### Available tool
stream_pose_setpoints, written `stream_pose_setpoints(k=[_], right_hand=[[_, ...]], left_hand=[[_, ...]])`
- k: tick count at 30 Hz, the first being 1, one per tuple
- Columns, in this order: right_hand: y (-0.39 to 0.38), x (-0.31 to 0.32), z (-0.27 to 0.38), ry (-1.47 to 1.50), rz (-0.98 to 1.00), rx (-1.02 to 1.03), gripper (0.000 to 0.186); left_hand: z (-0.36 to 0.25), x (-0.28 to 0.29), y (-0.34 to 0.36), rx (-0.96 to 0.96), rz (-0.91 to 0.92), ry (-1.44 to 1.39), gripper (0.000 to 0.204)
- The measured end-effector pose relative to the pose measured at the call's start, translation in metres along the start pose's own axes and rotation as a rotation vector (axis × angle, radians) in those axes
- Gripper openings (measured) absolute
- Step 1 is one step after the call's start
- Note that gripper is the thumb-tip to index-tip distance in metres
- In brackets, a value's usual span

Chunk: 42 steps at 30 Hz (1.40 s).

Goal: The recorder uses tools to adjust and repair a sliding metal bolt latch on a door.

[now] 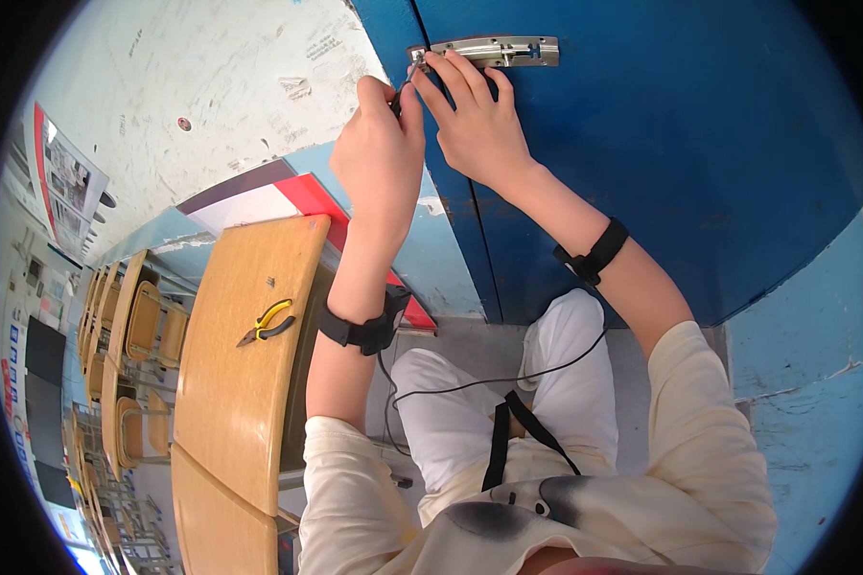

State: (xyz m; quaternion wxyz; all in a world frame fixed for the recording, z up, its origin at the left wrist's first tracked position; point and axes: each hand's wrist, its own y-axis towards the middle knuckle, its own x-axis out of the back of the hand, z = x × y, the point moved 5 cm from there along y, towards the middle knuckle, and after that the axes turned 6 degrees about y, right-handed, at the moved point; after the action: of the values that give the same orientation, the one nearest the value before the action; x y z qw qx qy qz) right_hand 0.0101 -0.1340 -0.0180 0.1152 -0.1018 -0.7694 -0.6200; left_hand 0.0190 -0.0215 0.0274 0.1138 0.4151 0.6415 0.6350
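Note:
My left hand [379,153] grips a screwdriver [397,102] with a dark handle, its slim metal tip angled up at a small metal catch [417,54] by the edge of a blue door [662,144]. My right hand [479,129] is spread just right of it, fingertips touching the catch area and the lower edge of a silver slide bolt [537,51] on the door. Its thumb is mostly hidden.
At left stands a wooden desk [216,383] with yellow-and-black pliers [269,322] and small metal pieces [270,283] on it. More desks and chairs [144,321] line the left. Coloured boards [307,192] lean behind the desk. A black cable [451,391] hangs across my legs.

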Motion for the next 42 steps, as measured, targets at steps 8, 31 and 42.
stream_pose_setpoints(k=[8,31,42], right_hand=[[0.004,0.011,0.003,0.16,0.026,-0.042,0.06],[0.025,0.052,0.008,0.699,-0.294,-0.031,0.024],[0.03,0.063,0.01,0.45,-0.311,0.078,0.018]], left_hand=[[0.001,0.004,0.003,-0.044,-0.063,0.053,0.022],[0.0,0.002,0.009,-0.128,-0.125,-0.415,0.018],[0.006,-0.005,0.004,-0.019,-0.049,-0.565,0.025]])
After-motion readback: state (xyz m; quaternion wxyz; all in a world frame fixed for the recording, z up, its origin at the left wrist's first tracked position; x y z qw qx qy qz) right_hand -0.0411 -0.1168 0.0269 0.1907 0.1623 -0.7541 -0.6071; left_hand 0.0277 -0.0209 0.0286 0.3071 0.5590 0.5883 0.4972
